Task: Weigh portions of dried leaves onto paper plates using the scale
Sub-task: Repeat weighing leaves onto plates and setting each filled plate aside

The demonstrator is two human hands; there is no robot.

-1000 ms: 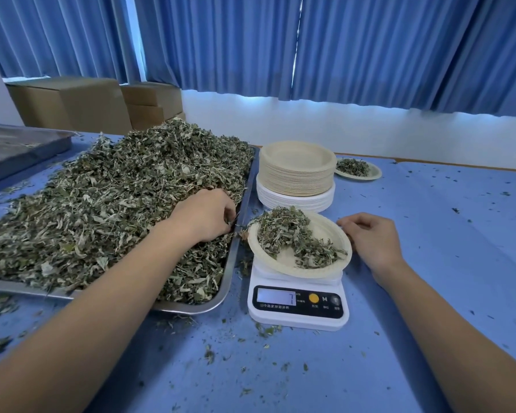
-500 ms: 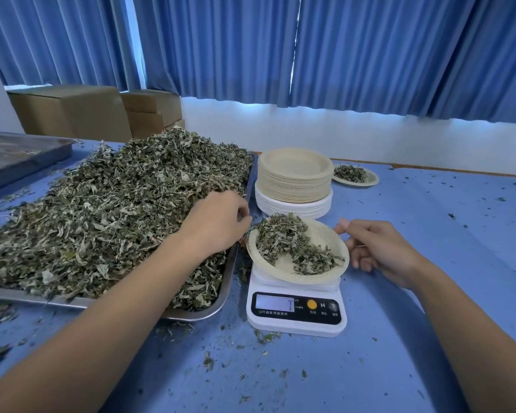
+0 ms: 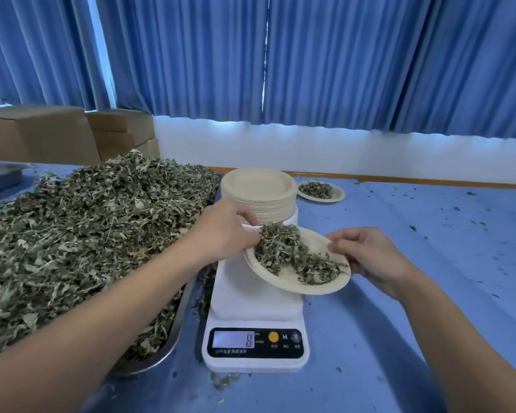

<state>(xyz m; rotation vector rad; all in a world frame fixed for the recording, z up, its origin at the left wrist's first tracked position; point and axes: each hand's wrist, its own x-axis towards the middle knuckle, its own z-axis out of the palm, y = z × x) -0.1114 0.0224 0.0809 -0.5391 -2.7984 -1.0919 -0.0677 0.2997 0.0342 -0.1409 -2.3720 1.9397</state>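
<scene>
bright backlit daylight thru curtains (image 3: 310, 61); soft shadows; wide-angle edge warp

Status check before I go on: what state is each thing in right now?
Plate: loaded, off the scale, tilted.
Scale: on, platform bare.
Stack: top plate empty.
Far plate: filled, on table.
Tray: heaped with leaves.
Left hand: pinches plate rim.
Right hand: pinches plate rim.
</scene>
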